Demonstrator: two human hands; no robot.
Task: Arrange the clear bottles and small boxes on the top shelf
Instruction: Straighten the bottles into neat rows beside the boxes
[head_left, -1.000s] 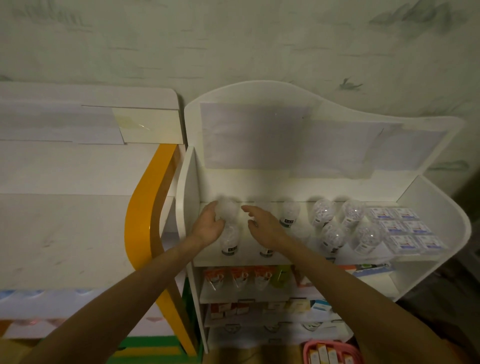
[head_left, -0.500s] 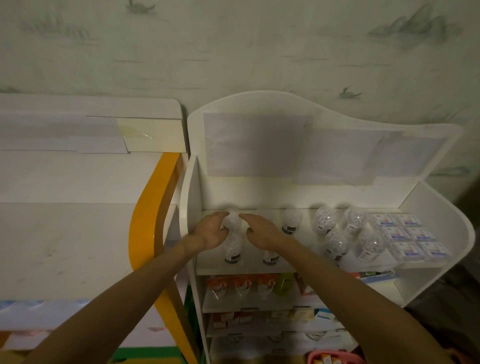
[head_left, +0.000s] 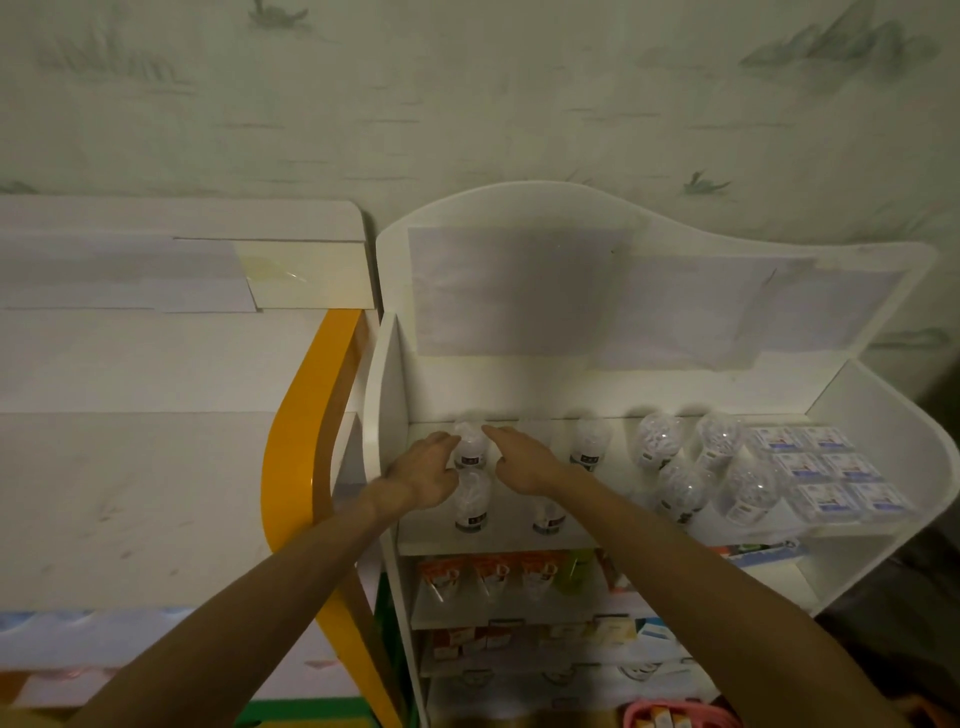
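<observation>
A white rack's top shelf (head_left: 498, 543) carries several clear round bottles with dark labels. The back-left bottle (head_left: 470, 448) stands upright between my hands. My left hand (head_left: 423, 475) cups its left side with the fingers against it. My right hand (head_left: 522, 460) lies on its right side, index fingertip touching near its top. A second bottle (head_left: 471, 501) stands just in front, and my right wrist partly hides a third (head_left: 548, 517). One bottle (head_left: 589, 441) stands at the back middle and a cluster (head_left: 683, 488) further right. Small white-blue boxes (head_left: 826, 473) lie in rows at the right end.
Lower shelves hold orange packets (head_left: 488, 571), a green item and small cartons (head_left: 613, 631). An orange curved panel (head_left: 301, 457) and a white cabinet (head_left: 156, 364) stand left of the rack. A pink basket (head_left: 675, 714) sits at the bottom. A papered wall is behind.
My left hand brought the bottle back and down into the shelf's back-left corner. My right hand closed in on its other side. The view tilted down slightly.
</observation>
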